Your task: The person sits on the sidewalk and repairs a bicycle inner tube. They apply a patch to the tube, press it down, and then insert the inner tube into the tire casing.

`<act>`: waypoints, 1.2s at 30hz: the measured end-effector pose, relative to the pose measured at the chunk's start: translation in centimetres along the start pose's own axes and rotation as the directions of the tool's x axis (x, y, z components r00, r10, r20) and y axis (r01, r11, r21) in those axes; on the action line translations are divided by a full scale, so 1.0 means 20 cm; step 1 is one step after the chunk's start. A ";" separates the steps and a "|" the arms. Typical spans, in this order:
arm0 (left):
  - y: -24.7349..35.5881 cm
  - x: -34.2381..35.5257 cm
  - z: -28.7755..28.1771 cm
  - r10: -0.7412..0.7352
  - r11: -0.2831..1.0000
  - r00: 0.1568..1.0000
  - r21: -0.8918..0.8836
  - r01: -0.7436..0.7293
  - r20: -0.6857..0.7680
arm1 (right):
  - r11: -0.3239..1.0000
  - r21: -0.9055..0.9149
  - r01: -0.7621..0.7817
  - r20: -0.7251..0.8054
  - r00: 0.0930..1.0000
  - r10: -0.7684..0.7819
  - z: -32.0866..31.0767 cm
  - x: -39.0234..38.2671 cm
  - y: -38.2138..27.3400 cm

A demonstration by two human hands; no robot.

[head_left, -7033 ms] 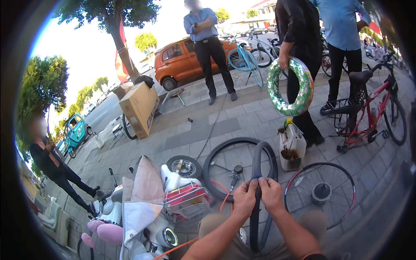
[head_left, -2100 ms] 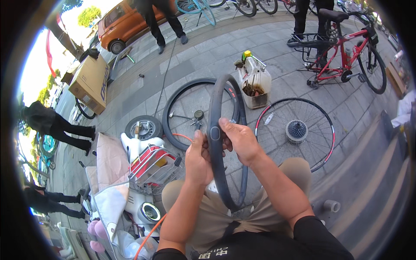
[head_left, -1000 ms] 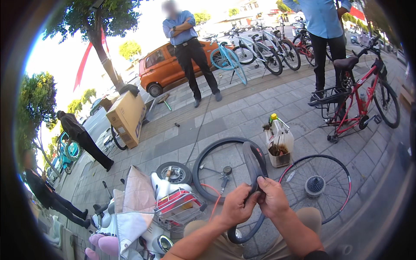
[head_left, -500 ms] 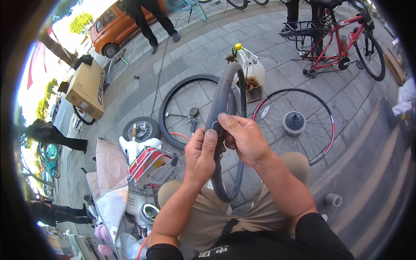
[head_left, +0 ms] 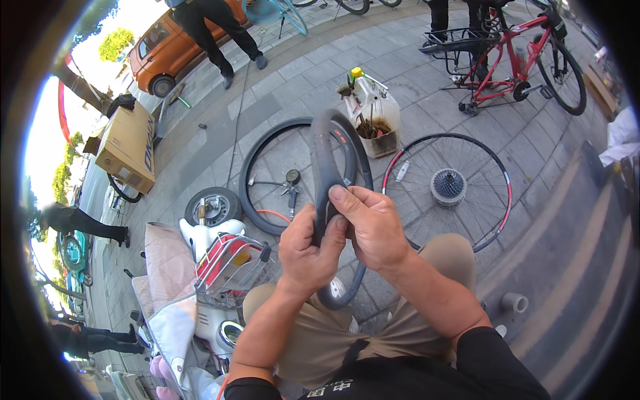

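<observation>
A dark grey bicycle inner tube (head_left: 325, 143) hangs as a loop in front of me, above my knees. My left hand (head_left: 308, 250) is closed on its near-left side. My right hand (head_left: 375, 223) pinches the same stretch just beside it, thumb on top. The two thumbs almost meet, and what lies under the fingertips is hidden. Beyond the tube a black tyre (head_left: 248, 180) lies flat on the paving, with an inflator gauge (head_left: 293, 177) and its hose inside the ring. To the right lies a spoked wheel (head_left: 508, 193) with a cassette (head_left: 449, 187).
A cut plastic jug (head_left: 380, 117) holding tools stands ahead. At left are a small wheel (head_left: 215, 208), a white scooter with a wire basket (head_left: 230, 263) and a cardboard box (head_left: 127, 150). A red bicycle (head_left: 513, 73) and bystanders are farther off. Steps (head_left: 567, 253) rise at right.
My thumbs have come closer together on the inner tube, the left one sliding toward the right. The tube's upper loop has tipped left. The whole view has shifted slightly.
</observation>
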State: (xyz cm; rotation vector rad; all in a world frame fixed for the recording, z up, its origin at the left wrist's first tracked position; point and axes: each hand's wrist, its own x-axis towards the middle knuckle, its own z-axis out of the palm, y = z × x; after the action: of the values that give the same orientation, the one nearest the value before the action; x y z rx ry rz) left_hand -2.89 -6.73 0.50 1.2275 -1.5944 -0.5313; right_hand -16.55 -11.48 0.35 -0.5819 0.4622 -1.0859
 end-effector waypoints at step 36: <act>-0.06 0.01 -0.02 -0.321 0.813 0.944 -0.490 0.315 0.074 | 0.955 -0.293 0.033 0.013 0.999 -0.030 -0.05 0.09 0.06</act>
State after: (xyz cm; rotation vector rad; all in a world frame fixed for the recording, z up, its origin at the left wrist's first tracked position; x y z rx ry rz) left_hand -2.06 -7.30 -0.21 1.0910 -1.1341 -1.0762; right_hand -15.53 -12.88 -1.31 -0.8578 0.6145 -1.0515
